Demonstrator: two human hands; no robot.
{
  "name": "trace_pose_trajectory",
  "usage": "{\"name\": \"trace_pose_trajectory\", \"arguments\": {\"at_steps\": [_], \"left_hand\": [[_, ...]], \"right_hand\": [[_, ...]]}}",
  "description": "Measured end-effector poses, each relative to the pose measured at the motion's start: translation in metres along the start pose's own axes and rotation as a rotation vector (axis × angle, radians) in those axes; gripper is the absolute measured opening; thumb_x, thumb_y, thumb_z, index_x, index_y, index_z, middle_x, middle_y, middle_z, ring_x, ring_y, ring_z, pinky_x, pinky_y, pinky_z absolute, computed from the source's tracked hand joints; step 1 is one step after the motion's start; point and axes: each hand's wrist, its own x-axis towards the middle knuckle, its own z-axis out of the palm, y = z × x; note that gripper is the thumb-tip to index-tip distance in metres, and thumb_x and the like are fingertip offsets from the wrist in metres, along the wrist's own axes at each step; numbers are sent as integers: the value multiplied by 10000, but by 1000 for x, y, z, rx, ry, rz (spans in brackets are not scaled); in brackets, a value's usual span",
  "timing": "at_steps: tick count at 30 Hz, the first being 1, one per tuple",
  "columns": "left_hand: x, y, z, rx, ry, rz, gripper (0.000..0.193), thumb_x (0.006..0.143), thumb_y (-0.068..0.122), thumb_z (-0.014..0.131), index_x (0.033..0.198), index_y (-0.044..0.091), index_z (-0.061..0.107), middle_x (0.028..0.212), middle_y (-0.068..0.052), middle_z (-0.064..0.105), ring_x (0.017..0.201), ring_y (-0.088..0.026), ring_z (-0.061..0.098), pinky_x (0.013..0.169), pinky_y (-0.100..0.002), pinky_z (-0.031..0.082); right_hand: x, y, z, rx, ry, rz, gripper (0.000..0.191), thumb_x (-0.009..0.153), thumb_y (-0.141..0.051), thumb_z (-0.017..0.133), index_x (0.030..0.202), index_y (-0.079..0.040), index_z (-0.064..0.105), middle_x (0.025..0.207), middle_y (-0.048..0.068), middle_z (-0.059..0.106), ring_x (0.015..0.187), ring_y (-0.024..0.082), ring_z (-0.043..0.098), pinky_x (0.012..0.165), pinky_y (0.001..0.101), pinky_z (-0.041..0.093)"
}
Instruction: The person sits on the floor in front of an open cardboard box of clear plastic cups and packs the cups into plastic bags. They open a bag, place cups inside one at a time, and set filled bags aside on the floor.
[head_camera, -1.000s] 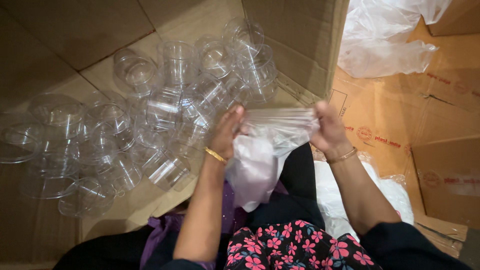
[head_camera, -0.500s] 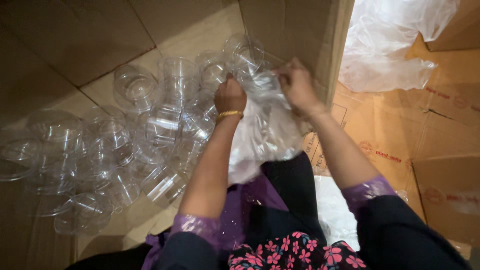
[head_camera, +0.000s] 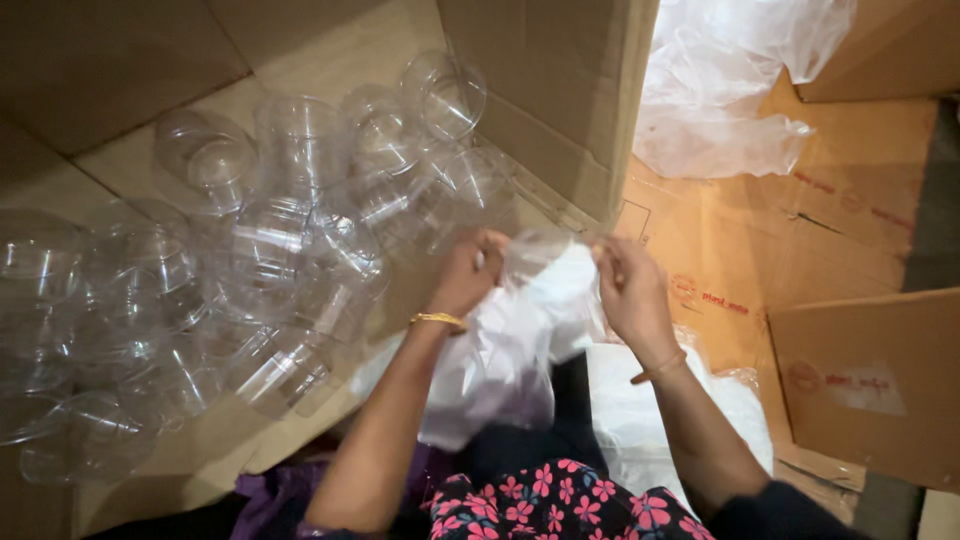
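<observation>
- Left hand (head_camera: 468, 272): fingers pinched on the left edge of the clear plastic bag (head_camera: 520, 340).
- Right hand (head_camera: 628, 285): fingers pinched on the bag's right edge.
- Bag position: centre of the scene, hanging over the lap, just right of the heap of clear plastic cups (head_camera: 250, 260) on the cardboard sheet (head_camera: 180, 455).
- Change: half a second ago both hands were farther off, at the heap; they are now drawn nearer, with the bag mouth stretched between them.
- Judgement: the bag is being held open.
</observation>
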Motion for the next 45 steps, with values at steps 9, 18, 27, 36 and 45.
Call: {"name": "trace_pose_trajectory", "arguments": {"at_steps": [9,18,27,36,45], "left_hand": [[25,-49,34,469,6,82,232,925,296,676,901,82,763,772,-59,695,706,-165,635,685,-320,510],[-16,-6,11,-146,-230,-78,218,930,278,761,965,71,702,849,20,665,751,-72,570,675,-250,491],[-16,-38,24,11,-143,74,132,919,195,700,934,65,712,870,26,732,758,-79,609,693,-276,520],[-45,56,53,-176,-146,214,125,1057,167,581,1055,42,571,793,-31,609,707,-108,562,636,-279,484],[3,35,51,-589,-116,-110,328,837,38,607,1148,104,525,893,-69,747,850,-167,735,772,-348,569]], "right_hand": [[-12,102,46,933,-351,440,193,922,-33,640,1098,-21,719,947,4,743,789,80,668,709,253,558],[-13,77,30,933,-285,342,144,969,-76,657,1086,4,680,969,27,738,827,74,680,747,243,565],[-20,90,31,936,-417,395,171,992,-88,659,1109,31,692,979,45,728,821,93,658,739,261,541],[-36,25,-3,1493,-609,563,392,1005,-364,555,1210,-41,644,1125,82,709,972,163,674,856,318,567],[32,15,-110,458,-991,102,590,1038,-404,340,1128,-43,797,1107,19,817,956,122,730,776,288,594]]}}
